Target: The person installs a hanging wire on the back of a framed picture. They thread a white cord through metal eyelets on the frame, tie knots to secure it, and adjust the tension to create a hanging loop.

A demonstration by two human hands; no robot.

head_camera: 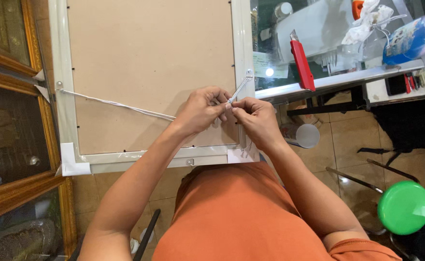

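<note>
1. Gilded frames (9, 72) lean at the far left, beside the work.
2. White cord (120, 105) runs from a small eyelet (59, 87) on the left rail of the white picture frame (70, 116) across its brown backing board (149, 67).
3. Left hand (200, 110) pinches the cord, fingertips closed on it.
4. Right hand (255, 118) meets it, fingers clamped on the same cord near the right-rail eyelet (248, 75).
5. Red utility knife (301, 60) lies on a glass counter (338, 79); a green stool (404, 207) stands lower right.

Frame back (149, 58) is matt brown fibreboard, white rim glossy. Twisted white cord (120, 105), shiny red plastic cutter (302, 63), glossy green plastic stool (404, 207).
</note>
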